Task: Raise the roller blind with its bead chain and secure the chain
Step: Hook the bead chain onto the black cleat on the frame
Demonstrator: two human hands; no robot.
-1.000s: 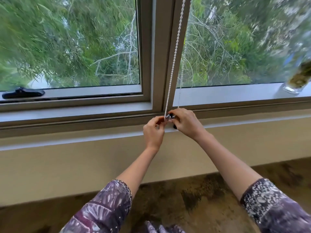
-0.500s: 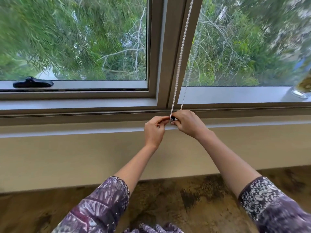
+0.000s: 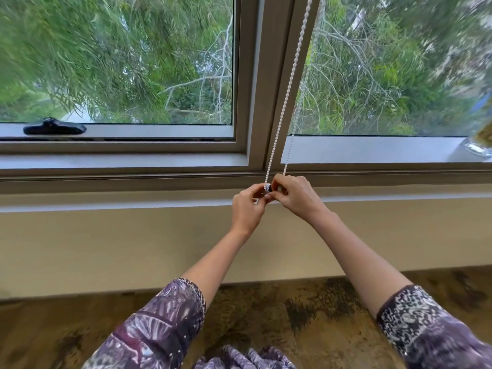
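Note:
A white bead chain (image 3: pixel 286 94) runs taut from the top of the frame down along the central window mullion (image 3: pixel 266 75) to the sill. Its bottom loop wraps a small dark chain holder (image 3: pixel 267 187) fixed at the lower window frame. My left hand (image 3: pixel 246 206) and my right hand (image 3: pixel 292 195) meet at that holder, fingertips pinched on the chain's lower end. The thinner back strand of the chain (image 3: pixel 291 145) drops into my right fingers. The roller blind itself is out of view above.
A black window latch (image 3: pixel 54 127) sits on the left sash. A glass jar (image 3: pixel 479 145) stands on the right end of the sill. Below the sill are a beige wall (image 3: pixel 133 249) and a mottled brown floor (image 3: pixel 266 315). Trees fill both panes.
The view has shifted slightly. Both hands have stayed at the chain holder, with the fingers working in closer around it; the chain still hangs taut.

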